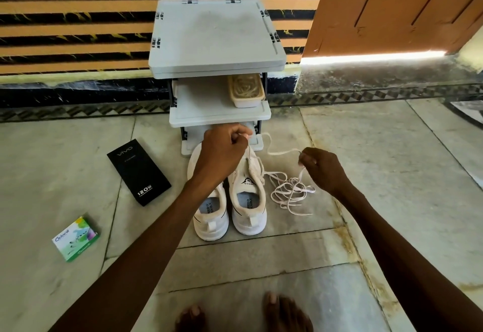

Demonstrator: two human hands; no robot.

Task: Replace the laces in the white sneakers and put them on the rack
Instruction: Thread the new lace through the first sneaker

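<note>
Two white sneakers stand side by side on the floor, heels toward me: the left sneaker (210, 220) and the right sneaker (249, 206). My left hand (222, 148) reaches over their toes and pinches a lace near the right sneaker's front. My right hand (321, 169) pinches the same white lace (281, 151), which runs slack between the two hands. A loose tangle of lace (290, 190) lies on the floor to the right of the sneakers. The grey shoe rack (217, 112) stands just behind the sneakers.
A plastic container of laces (246, 89) sits on the rack's middle shelf at the right. A black phone box (138, 172) and a green-and-white small box (75, 239) lie on the floor to the left. My bare feet (285, 314) show at the bottom. A striped wall is behind the rack.
</note>
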